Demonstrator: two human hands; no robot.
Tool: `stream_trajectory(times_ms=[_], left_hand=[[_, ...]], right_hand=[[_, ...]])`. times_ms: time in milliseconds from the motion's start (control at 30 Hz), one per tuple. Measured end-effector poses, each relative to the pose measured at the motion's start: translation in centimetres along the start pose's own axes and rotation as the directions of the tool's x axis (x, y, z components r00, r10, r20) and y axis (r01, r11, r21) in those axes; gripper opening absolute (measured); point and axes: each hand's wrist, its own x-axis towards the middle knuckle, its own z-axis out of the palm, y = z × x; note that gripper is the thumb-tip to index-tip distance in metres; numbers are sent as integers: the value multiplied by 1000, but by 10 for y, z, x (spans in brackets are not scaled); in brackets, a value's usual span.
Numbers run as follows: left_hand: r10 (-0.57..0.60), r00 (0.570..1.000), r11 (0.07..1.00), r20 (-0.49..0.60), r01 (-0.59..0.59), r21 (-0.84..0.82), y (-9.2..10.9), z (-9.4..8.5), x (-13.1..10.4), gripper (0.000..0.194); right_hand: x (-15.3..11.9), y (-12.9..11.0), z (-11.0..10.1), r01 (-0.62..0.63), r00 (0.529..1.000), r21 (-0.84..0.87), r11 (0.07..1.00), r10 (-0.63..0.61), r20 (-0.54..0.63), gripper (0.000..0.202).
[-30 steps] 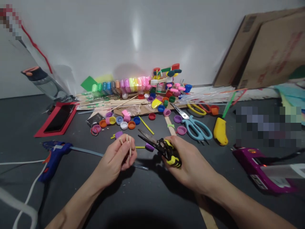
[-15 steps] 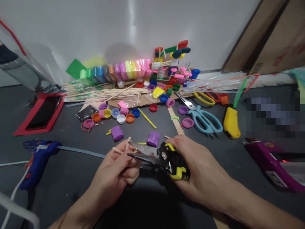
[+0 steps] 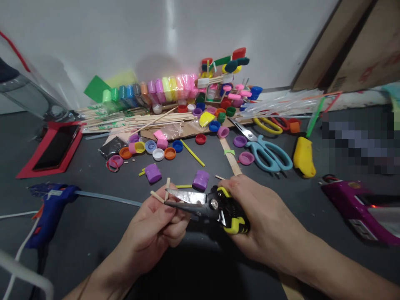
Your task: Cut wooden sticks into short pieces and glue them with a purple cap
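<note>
Head view: single camera, being worn at head height, being aimed forward and down across the dark table [image 3: 93,233] toward the white wall [image 3: 156,37]; both hands being framed close in the foreground.

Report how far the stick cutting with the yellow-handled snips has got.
Done: two short cut wooden pieces stick up from the left hand, and a bottle-cap model stands by the wall. In hand: the right hand holds the black-and-yellow snips, blades slightly apart at the left hand's sticks. Left: a pile of long wooden sticks lies uncut.
</note>
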Motion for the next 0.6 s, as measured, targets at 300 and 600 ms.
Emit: stream_trajectory(times_ms=[300,600], left_hand=[[-124,992,992,-30,124,-3,2,1,0,37],[-236,965,971,-115,238,-2,5,1,-1,41]], right_hand=[[1,0,-1,1,1000,16,1000,-1,30,34],[0,0,-5,2,998,24,1000,-4,61,32]])
